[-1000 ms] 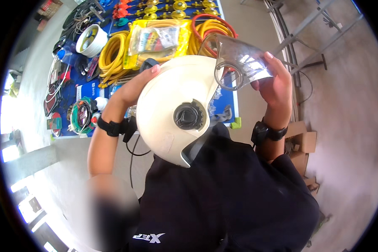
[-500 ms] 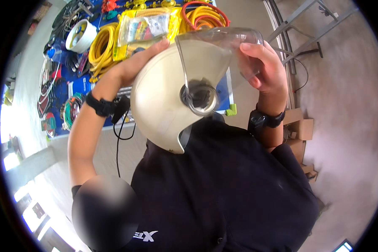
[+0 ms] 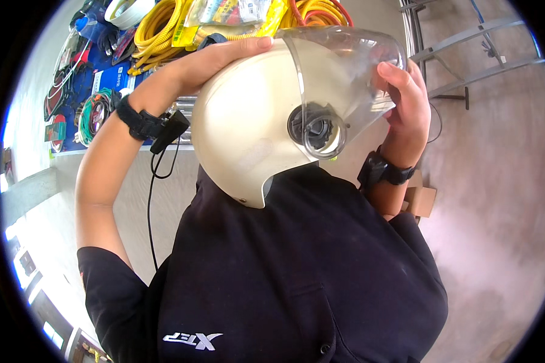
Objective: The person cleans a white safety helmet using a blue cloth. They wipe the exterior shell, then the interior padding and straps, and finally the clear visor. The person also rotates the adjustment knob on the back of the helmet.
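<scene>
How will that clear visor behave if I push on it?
The clear visor is probably light, being a thin see-through sheet. It's likely springy rather than floppy, since it holds its curve in the right hand. Its glossy face may feel slippery.

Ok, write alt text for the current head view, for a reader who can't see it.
The left hand rests on a cream helmet while the right hand grips a clear visor, its ring-shaped end overlapping the helmet's black round mount. Yellow hoses lie on a blue table beyond.

Head view: left fisheye, worn on head, facing steeply down, close above helmet (image 3: 242, 115) and black shirt (image 3: 266, 254).
</scene>
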Demonstrator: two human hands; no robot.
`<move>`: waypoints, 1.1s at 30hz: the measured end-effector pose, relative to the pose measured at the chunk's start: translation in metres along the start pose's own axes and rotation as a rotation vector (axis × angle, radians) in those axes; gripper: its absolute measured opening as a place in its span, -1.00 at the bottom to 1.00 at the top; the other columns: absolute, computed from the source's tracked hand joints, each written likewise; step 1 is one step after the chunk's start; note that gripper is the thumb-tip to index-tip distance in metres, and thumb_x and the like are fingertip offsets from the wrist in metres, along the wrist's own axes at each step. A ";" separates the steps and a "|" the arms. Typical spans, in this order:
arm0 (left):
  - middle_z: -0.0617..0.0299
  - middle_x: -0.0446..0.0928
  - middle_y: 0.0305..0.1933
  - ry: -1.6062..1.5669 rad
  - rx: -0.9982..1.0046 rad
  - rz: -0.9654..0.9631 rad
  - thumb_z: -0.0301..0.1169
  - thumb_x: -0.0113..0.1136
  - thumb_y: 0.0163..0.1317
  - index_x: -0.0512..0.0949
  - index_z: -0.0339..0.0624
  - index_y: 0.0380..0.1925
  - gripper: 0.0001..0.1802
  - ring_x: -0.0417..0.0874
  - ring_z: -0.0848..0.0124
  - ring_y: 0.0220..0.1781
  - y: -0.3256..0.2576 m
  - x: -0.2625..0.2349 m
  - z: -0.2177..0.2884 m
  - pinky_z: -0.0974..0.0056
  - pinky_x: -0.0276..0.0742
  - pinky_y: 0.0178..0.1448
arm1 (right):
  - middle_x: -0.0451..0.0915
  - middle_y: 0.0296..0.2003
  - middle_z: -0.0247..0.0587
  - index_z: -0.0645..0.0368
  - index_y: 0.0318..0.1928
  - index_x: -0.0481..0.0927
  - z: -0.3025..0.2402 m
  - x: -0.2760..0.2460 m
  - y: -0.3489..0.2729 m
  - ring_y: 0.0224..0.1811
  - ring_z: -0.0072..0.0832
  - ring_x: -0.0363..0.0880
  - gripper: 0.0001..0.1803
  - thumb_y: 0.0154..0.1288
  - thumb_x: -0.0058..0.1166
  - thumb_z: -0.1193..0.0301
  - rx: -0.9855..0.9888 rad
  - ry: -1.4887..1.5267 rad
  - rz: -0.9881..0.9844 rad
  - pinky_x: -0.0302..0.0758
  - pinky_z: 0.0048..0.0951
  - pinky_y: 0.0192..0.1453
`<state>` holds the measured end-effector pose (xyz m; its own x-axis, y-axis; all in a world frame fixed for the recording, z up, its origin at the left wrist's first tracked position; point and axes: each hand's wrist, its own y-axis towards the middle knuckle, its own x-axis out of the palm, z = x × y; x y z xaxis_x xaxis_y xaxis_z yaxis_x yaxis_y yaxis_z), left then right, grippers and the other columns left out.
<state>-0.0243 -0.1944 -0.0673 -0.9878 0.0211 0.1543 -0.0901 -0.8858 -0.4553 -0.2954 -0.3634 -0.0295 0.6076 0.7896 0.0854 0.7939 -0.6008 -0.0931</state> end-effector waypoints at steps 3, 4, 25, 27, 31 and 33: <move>0.08 0.32 0.50 0.018 0.151 0.054 0.23 0.00 0.45 0.12 -0.10 0.56 -0.11 0.41 0.40 0.45 0.003 0.004 -0.012 0.26 0.39 0.45 | 0.52 -0.43 -0.45 0.34 -0.09 0.58 0.006 0.000 0.006 -0.43 -0.70 0.39 -0.63 0.29 0.16 0.25 -0.045 -0.089 0.072 0.29 -0.59 -0.37; 0.09 0.27 0.53 0.035 0.181 0.030 0.23 0.00 0.46 0.06 -0.08 0.59 -0.09 0.35 0.38 0.49 0.006 0.002 -0.014 0.25 0.33 0.49 | 0.54 -0.40 -0.44 0.35 -0.06 0.57 0.005 0.007 0.007 -0.39 -0.69 0.42 -0.60 0.29 0.17 0.24 -0.063 -0.102 0.099 0.32 -0.59 -0.32; 0.03 0.33 0.47 0.047 0.338 -0.050 0.15 0.08 0.43 0.06 -0.04 0.59 -0.10 0.43 0.36 0.43 0.013 -0.001 -0.028 0.28 0.39 0.42 | 0.64 0.01 -0.08 0.43 0.26 0.45 0.039 -0.023 0.020 -0.01 -0.44 0.61 -0.31 0.23 0.14 0.20 -0.222 -0.115 -0.099 0.49 -0.48 0.06; 0.03 0.33 0.47 0.063 0.342 -0.045 0.14 0.07 0.43 0.06 -0.03 0.59 -0.11 0.42 0.36 0.44 0.014 -0.003 -0.030 0.29 0.37 0.43 | 0.65 -0.03 -0.12 0.41 0.25 0.47 0.033 -0.018 0.017 -0.07 -0.48 0.61 -0.34 0.22 0.14 0.22 -0.232 -0.139 -0.083 0.48 -0.53 -0.01; 0.08 0.22 0.56 0.044 0.319 -0.049 0.10 0.01 0.45 0.03 -0.06 0.60 -0.14 0.26 0.30 0.57 0.012 -0.001 -0.023 0.21 0.16 0.59 | 0.66 -0.07 -0.22 0.34 0.17 0.52 0.019 -0.004 0.011 -0.03 -0.51 0.60 -0.42 0.30 0.28 0.19 -0.238 -0.147 -0.105 0.52 -0.45 0.09; 0.08 0.24 0.55 0.024 0.328 -0.023 0.08 0.00 0.47 0.07 -0.06 0.59 -0.17 0.28 0.32 0.55 0.011 0.002 -0.021 0.24 0.19 0.57 | 0.67 -0.06 -0.21 0.35 0.18 0.51 0.019 -0.001 0.011 -0.03 -0.50 0.61 -0.42 0.30 0.28 0.20 -0.242 -0.111 -0.116 0.53 -0.44 0.08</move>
<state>-0.0299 -0.1946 -0.0905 -0.9891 0.0503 0.1383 -0.0704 -0.9870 -0.1446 -0.2882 -0.3684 -0.0493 0.5166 0.8558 -0.0283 0.8484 -0.5071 0.1517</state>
